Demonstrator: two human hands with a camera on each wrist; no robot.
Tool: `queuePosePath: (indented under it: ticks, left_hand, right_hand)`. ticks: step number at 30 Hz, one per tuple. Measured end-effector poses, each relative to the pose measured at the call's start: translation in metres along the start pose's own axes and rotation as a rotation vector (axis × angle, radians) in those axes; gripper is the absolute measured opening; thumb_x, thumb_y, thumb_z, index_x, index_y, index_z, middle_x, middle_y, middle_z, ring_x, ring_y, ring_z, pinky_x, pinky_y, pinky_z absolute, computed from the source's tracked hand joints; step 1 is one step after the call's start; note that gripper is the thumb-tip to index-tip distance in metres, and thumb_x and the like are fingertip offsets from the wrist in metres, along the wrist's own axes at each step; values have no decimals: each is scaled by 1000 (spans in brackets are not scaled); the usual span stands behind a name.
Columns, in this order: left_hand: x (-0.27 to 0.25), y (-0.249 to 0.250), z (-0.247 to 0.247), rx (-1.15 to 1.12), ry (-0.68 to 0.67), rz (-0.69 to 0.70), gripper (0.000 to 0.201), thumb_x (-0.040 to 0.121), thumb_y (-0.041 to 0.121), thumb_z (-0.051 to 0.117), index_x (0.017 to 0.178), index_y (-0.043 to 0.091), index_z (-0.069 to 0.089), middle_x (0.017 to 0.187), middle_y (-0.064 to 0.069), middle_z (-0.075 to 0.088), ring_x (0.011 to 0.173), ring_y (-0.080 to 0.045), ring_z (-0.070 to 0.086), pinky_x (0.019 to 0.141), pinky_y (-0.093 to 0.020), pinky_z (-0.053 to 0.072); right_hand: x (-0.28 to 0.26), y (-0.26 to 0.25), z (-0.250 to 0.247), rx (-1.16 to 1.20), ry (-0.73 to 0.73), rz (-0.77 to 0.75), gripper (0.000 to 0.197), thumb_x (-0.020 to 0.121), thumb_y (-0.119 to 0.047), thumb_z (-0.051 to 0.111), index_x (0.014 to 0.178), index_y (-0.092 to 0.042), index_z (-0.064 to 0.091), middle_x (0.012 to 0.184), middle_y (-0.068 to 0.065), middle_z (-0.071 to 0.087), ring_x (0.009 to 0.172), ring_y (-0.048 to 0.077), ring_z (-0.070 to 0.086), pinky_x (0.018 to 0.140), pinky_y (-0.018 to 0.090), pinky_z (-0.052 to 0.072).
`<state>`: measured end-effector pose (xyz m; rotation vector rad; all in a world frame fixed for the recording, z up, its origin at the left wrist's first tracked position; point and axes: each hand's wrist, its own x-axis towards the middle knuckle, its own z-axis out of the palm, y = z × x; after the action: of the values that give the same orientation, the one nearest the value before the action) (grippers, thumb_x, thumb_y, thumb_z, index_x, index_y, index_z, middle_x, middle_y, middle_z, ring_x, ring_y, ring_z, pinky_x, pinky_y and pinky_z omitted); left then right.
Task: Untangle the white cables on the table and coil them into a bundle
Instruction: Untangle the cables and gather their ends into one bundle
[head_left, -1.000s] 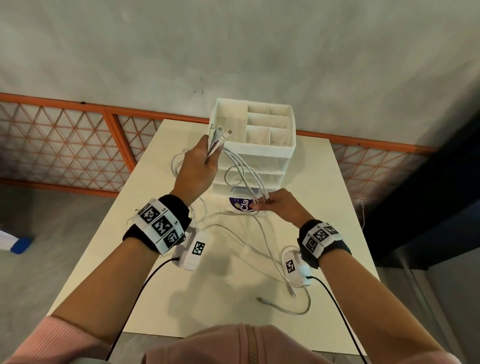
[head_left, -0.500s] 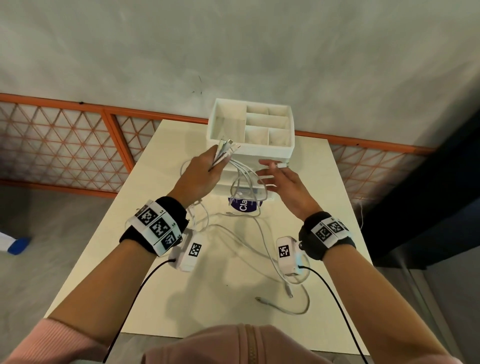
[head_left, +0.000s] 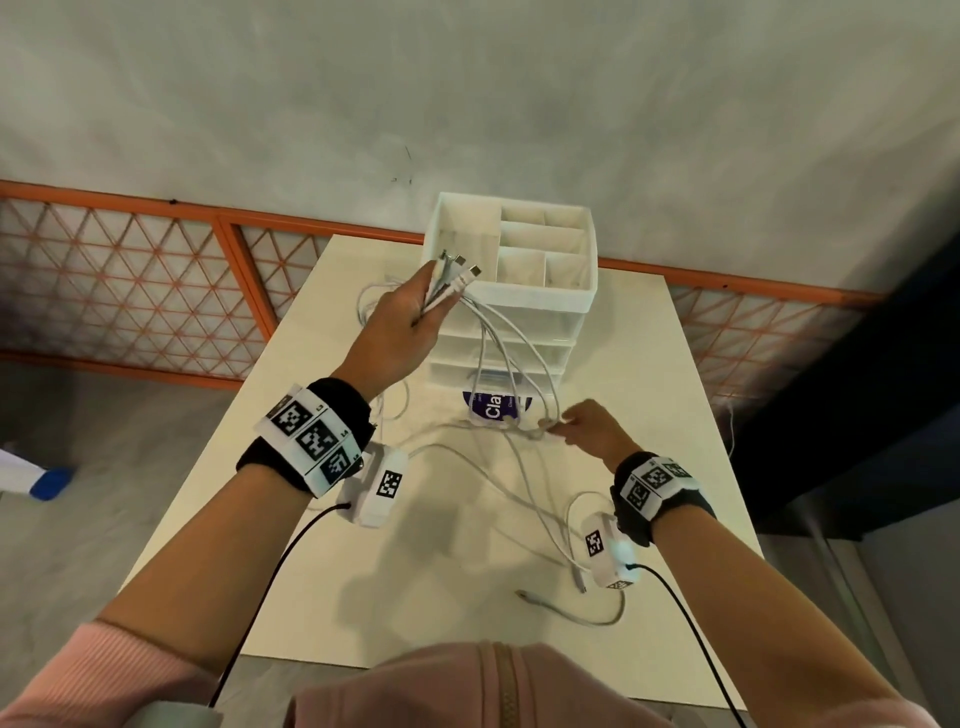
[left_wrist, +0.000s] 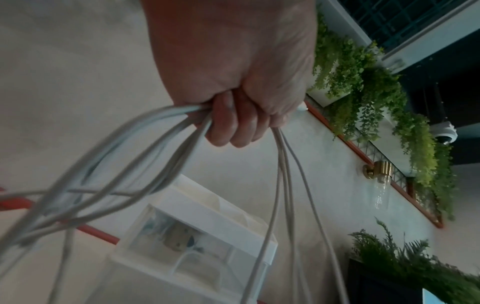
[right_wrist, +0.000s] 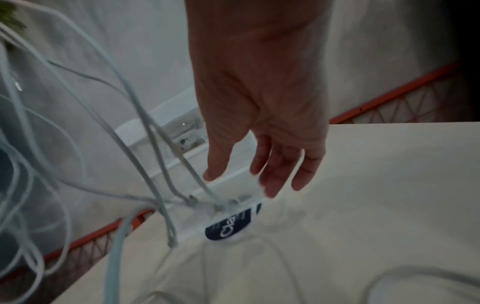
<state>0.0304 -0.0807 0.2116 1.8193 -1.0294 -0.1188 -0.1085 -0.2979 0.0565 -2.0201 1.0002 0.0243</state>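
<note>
Several white cables (head_left: 521, 347) hang from my left hand (head_left: 410, 322), which grips their plug ends (head_left: 457, 274) raised in front of the drawer organizer. The left wrist view shows the fingers (left_wrist: 233, 125) curled round the strands (left_wrist: 155, 131). The strands drop to a tangle (head_left: 540, 428) on the table beside a purple-labelled packet (head_left: 493, 410). My right hand (head_left: 582, 428) is low at that tangle; in the right wrist view its fingers (right_wrist: 270, 174) are straight and spread above the cables (right_wrist: 155, 144), holding nothing. More cable loops lie toward the table's front right (head_left: 571, 613).
A white drawer organizer (head_left: 540, 299) with open top compartments stands at the back of the cream table (head_left: 441, 582). An orange lattice fence (head_left: 130, 280) runs behind and to the left. A dark wall edge borders the right side.
My right hand, up at the organizer half a second ago, has dropped back to the tangle by the purple label. My left hand stays raised with the plug ends.
</note>
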Motion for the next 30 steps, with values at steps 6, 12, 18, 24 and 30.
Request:
queuePosePath:
  ticks: [6, 12, 18, 24, 30]
  left_hand:
    - [1, 7, 11, -20, -6, -3, 30, 98, 19, 43, 125, 5, 50, 75, 3, 54, 71, -10, 51, 61, -8, 38]
    - [6, 10, 0, -155, 155, -54, 42, 99, 25, 42, 116, -14, 43, 60, -18, 45, 47, -19, 45, 51, -36, 41]
    - [-3, 11, -8, -125, 251, -19, 37, 99, 16, 41, 110, -20, 42, 99, -47, 46, 84, -42, 41, 68, -51, 38]
    - [-8, 10, -4, -152, 253, -25, 38, 100, 12, 39, 97, -26, 42, 83, -48, 43, 75, -40, 35, 62, -50, 32]
    - [-4, -4, -7, -110, 290, -47, 39, 100, 14, 39, 98, -24, 43, 75, -44, 45, 55, -29, 39, 41, -27, 30]
  right_hand:
    - [-41, -89, -28, 398, -308, -468, 59, 91, -63, 26, 123, -28, 61, 126, -6, 63, 123, 10, 54, 108, 33, 37]
    - [-40, -100, -18, 154, -415, -490, 25, 87, -31, 65, 70, -12, 62, 67, 4, 61, 65, 13, 59, 74, 20, 46]
    - [-16, -49, 0, 75, -342, -360, 29, 85, -35, 65, 58, -24, 65, 70, 4, 64, 74, 18, 60, 82, 26, 44]
    - [-6, -21, 6, -111, -297, -292, 22, 94, -36, 50, 77, -36, 63, 105, 7, 64, 99, 29, 60, 89, 40, 46]
    - [-13, -23, -6, 197, -29, -263, 16, 86, -27, 67, 76, -18, 58, 80, 7, 66, 70, 21, 70, 64, 28, 56]
